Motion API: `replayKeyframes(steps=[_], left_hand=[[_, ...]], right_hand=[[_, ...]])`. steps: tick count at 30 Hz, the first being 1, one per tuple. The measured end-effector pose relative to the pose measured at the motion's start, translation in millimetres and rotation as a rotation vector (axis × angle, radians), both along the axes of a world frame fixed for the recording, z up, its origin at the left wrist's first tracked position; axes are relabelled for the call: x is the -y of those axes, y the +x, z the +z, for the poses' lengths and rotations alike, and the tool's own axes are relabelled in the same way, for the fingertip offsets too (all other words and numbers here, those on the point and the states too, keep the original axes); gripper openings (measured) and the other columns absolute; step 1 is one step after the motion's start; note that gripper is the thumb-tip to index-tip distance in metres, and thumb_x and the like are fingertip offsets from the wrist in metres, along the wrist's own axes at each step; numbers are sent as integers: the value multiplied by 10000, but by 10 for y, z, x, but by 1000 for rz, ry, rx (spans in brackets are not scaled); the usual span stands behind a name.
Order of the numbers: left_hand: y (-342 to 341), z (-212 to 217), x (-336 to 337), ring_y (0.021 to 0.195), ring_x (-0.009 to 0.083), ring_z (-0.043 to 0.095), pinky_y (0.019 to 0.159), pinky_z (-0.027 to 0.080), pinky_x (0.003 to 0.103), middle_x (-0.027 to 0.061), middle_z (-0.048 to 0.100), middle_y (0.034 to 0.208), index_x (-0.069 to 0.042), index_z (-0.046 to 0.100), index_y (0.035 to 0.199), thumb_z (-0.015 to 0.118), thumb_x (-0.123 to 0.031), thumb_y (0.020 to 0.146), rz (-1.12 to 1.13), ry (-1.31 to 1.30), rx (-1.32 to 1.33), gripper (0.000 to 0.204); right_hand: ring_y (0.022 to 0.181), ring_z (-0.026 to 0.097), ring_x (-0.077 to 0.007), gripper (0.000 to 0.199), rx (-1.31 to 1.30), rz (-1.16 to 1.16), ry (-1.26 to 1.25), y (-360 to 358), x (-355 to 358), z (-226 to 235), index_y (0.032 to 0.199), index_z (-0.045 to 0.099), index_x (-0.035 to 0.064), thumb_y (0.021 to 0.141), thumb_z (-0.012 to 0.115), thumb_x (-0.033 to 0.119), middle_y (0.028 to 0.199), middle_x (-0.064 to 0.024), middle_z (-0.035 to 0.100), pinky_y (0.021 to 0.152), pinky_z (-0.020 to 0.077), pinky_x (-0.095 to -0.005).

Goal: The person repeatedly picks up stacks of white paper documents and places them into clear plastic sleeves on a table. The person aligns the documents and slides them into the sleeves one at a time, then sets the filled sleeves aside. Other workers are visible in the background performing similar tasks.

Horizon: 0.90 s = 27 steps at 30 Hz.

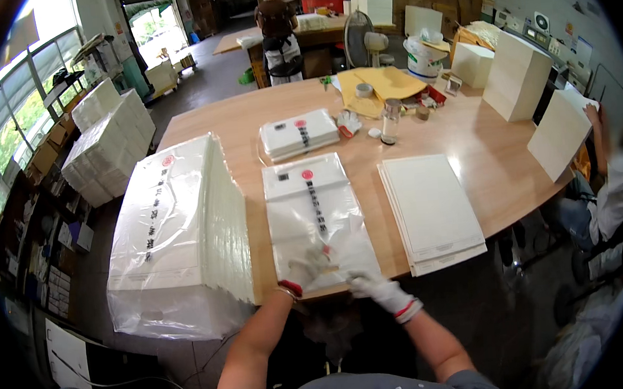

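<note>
Low in the centre of the frame, a clear plastic bag point(315, 219) with a printed sheet inside lies flat at the near edge of the round wooden table point(467, 147); the gloved left hand point(308, 265) seems to reach inside its open bottom end, fingers loosely spread, while the gloved right hand point(367, 283) pinches the bag's lower right corner. Just left of it stands a tall stack of bagged packs point(184, 232), to its right a low pile of white sheets point(432, 211), and above it a small stack of finished packs point(298, 134). A seated person's arm point(611, 188) shows at the right edge.
</note>
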<state>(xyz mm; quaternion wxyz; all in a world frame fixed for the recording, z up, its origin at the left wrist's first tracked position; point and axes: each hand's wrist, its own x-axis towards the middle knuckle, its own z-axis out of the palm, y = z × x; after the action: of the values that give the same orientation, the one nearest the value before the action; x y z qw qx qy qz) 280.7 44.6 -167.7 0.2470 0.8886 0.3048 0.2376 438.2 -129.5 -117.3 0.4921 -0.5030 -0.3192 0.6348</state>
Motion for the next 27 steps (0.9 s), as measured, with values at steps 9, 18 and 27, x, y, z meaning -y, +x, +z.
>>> replayKeyframes(steps=[9, 18, 27], left_hand=[[-394, 345, -245, 751, 143, 592, 696, 488, 256, 40, 595, 789, -12, 557, 934, 465, -81, 877, 81, -1117, 1007, 129], [-58, 1151, 301, 833, 160, 599, 744, 469, 270, 94, 648, 980, -34, 513, 1195, 568, -149, 851, -81, -1042, 745, 367], [-147, 1453, 491, 777, 237, 589, 690, 493, 320, 92, 600, 901, -36, 487, 1212, 724, -131, 689, -20, 81, 169, 581]], right_hand=[[705, 572, -297, 291, 1427, -156, 141, -53, -340, -415, 709, 629, 52, 724, 666, 340, 703, -126, 592, 667, 454, -428], [897, 542, -302, 271, 868, -329, 625, -634, -870, -485, 1103, 550, 31, 847, 513, 110, 961, -151, 563, 820, 431, -373], [916, 607, -286, 302, 839, 67, 508, -290, -220, -56, 1096, 600, 78, 809, 623, 170, 1026, -177, 614, 801, 471, -344]])
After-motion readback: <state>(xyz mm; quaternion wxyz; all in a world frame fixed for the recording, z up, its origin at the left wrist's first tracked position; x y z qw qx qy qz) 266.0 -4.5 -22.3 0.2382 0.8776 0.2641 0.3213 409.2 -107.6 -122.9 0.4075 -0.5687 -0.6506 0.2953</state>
